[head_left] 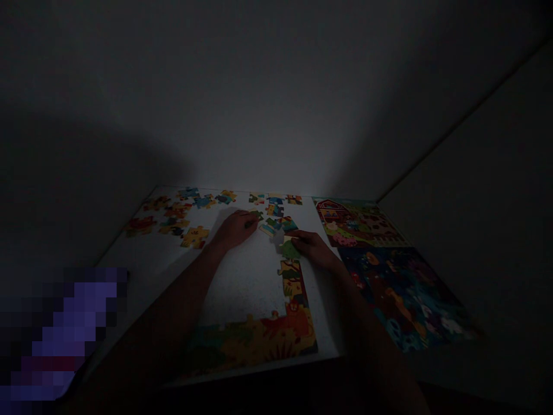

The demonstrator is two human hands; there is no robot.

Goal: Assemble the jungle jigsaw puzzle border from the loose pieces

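The scene is very dark. On a white table (242, 282) lies a partly joined jigsaw (276, 334) in yellow and orange, with a column of joined pieces running up its right side. My right hand (315, 249) pinches a green puzzle piece (288, 249) at the top of that column. My left hand (237, 228) rests with curled fingers on a small dark green piece (256, 217) among loose pieces near the table's middle.
Several loose pieces (185, 216) lie scattered over the far left and far middle of the table. Two finished puzzles lie at the right: a farm picture (358, 222) and a dark blue sea picture (406, 294). A wall rises right behind the table.
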